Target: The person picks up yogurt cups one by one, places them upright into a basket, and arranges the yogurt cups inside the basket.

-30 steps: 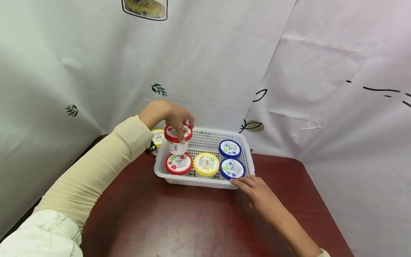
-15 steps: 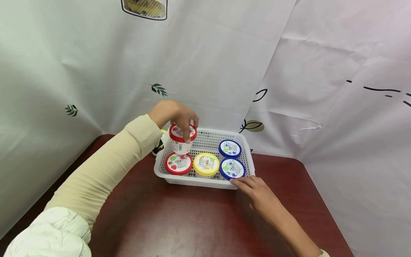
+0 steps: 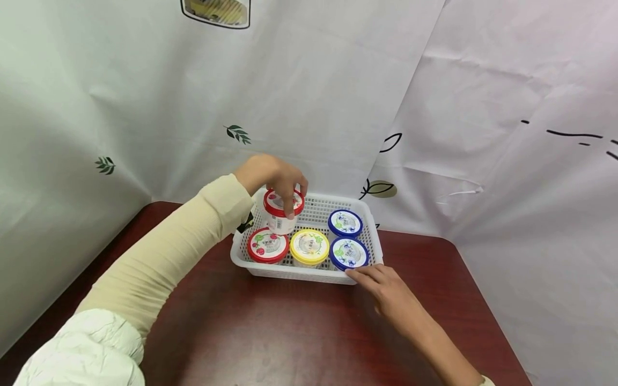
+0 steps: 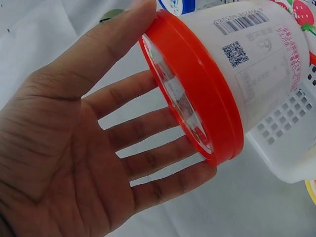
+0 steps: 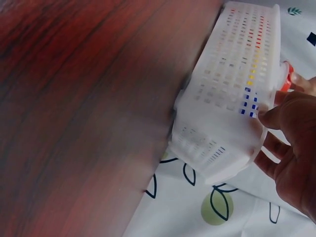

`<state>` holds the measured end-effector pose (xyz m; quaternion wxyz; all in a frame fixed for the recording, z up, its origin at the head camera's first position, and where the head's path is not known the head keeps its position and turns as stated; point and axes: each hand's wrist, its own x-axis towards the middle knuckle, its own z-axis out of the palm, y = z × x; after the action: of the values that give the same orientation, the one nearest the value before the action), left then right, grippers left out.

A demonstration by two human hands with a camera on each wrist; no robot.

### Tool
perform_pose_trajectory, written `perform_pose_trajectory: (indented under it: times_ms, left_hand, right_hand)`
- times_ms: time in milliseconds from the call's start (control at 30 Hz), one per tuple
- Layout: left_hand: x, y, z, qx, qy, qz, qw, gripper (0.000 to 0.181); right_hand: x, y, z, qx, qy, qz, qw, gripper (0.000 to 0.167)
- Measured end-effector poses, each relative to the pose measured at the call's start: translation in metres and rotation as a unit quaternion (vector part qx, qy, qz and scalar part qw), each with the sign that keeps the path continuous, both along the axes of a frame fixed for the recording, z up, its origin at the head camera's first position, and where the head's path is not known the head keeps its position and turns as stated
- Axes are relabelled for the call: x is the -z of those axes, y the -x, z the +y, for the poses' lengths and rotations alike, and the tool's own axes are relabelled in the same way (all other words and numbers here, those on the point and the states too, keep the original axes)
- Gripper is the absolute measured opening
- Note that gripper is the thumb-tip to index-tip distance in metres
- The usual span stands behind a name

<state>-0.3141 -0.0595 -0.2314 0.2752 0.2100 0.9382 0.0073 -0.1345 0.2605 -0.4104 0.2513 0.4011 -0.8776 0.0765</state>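
My left hand (image 3: 277, 174) holds a plastic tub with a red lid (image 3: 282, 225) by its lid, above the back left of a white perforated basket (image 3: 299, 274). In the left wrist view the thumb and fingertips grip the lid's red rim, and the tub's printed side (image 4: 266, 64) shows a barcode. My right hand (image 3: 386, 292) grips the basket's near right corner. The right wrist view shows its thumb against the outer wall and the fingers past the rim. Inside the basket stand another red-lidded tub (image 3: 267, 245), a yellow-lidded tub (image 3: 309, 246) and two blue-lidded tubs (image 3: 350, 253).
The basket sits on a dark red wooden table (image 3: 270, 327), near its back edge. A pale cloth with leaf prints (image 3: 338, 107) hangs behind and at both sides. A dark patterned item (image 3: 246, 222) shows beneath my left cuff; its kind is unclear.
My left hand has moved to the right with the red-lidded tub. A yellow-lidded tub at the basket's left, seen earlier, is now hidden behind the sleeve. The right hand has stayed still.
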Motion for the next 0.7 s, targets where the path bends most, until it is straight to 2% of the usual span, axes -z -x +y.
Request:
perform_pose_trajectory:
  times_ms: [200, 333, 567, 700]
  left_hand:
    - [0.002, 0.002, 0.006, -0.004, -0.006, 0.008, 0.9999, 0.080]
    - [0.003, 0.004, 0.007, 0.005, 0.009, 0.016, 0.9998, 0.081]
    - [0.005, 0.006, 0.011, -0.005, 0.006, 0.016, 0.9998, 0.081]
    - [0.006, 0.007, 0.011, 0.002, 0.006, 0.023, 0.9997, 0.082]
  right_hand:
    - [0.000, 0.000, 0.001, 0.001, 0.000, -0.003, 1.0000, 0.061]
    - [0.001, 0.000, 0.001, -0.001, -0.003, -0.005, 1.0000, 0.063]
    - [0.002, -0.003, 0.000, -0.002, -0.004, -0.001, 1.0000, 0.064]
    - [0.001, -0.003, 0.001, -0.001, -0.004, 0.001, 1.0000, 0.064]
